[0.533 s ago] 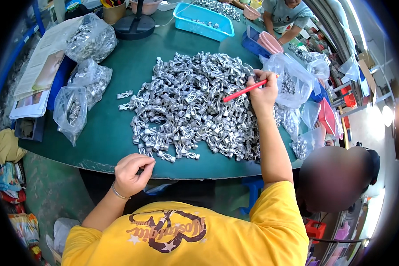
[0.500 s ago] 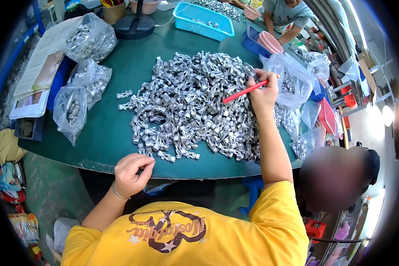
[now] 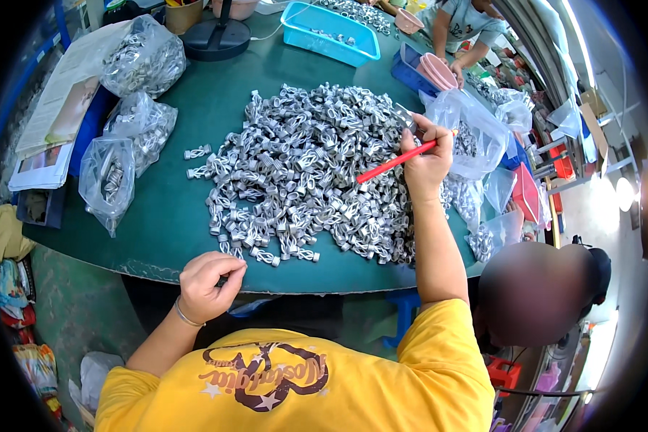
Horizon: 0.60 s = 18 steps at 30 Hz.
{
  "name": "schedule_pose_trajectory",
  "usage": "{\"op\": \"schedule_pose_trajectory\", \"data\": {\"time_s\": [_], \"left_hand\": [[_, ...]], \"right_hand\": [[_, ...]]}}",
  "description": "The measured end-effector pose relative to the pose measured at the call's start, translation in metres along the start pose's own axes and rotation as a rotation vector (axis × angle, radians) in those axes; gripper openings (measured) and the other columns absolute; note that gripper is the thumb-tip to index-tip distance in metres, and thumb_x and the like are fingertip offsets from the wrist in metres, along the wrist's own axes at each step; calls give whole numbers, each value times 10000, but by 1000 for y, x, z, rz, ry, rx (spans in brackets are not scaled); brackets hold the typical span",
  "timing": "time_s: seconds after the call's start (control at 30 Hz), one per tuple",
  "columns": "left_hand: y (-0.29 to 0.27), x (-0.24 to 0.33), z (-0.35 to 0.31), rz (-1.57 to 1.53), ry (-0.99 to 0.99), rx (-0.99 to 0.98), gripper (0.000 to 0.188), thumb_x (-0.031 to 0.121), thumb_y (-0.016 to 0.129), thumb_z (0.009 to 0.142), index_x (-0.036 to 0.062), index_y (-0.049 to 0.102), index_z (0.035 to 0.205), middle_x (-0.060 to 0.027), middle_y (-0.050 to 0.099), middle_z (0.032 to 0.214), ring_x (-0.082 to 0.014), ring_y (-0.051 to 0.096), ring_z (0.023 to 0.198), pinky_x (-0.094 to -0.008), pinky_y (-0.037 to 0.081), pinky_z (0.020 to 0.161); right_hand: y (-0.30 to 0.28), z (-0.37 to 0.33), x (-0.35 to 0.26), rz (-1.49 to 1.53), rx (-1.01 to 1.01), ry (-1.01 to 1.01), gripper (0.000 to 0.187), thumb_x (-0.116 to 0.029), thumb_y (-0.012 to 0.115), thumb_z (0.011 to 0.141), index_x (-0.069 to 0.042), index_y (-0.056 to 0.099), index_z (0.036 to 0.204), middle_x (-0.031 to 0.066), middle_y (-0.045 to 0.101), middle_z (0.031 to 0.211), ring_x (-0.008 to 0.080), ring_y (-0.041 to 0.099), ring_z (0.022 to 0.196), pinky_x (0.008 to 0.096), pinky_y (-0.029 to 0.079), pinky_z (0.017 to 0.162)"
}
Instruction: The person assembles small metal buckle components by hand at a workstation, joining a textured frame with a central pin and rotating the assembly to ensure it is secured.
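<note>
Clearly sorting is under way: the right hand [image 3: 426, 162] grips a red stick [image 3: 396, 161] and a metal part over the pile of silver coiled parts [image 3: 302, 169] mid-frame on the table [image 3: 173, 216]. Left hand [image 3: 207, 284], lower centre, pinches closed; contents hidden. Threading another piece likely needs steady aim.
</note>
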<state>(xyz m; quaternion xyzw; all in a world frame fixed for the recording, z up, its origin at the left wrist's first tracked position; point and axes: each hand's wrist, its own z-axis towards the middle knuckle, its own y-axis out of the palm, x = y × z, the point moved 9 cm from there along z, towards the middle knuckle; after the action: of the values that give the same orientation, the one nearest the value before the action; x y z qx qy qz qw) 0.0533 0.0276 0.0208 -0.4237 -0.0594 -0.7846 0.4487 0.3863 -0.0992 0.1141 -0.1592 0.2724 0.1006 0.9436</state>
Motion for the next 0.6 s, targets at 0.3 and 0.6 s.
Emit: {"op": "schedule_pose_trajectory", "data": {"time_s": [0.3,0.6], "left_hand": [[1,3,0,8,37,-26,145,-88,663,723,-15,616,839,-119,660,735,-193,632,595,-261,494,544],[0,5,3,23,41,-14,124,-86,657,720,-15,609,809,-117,652,714,-196,627,576,-259,484,526]], "right_hand": [[0,-1,-3,-37,-10,-36,302,49,676,752,-56,395,782,141,658,1008,135,554,783,265,465,735],[-11,-4,9,-107,88,-14,268,-7,679,757,-54,419,800,96,632,912,167,538,750,282,452,720]]}}
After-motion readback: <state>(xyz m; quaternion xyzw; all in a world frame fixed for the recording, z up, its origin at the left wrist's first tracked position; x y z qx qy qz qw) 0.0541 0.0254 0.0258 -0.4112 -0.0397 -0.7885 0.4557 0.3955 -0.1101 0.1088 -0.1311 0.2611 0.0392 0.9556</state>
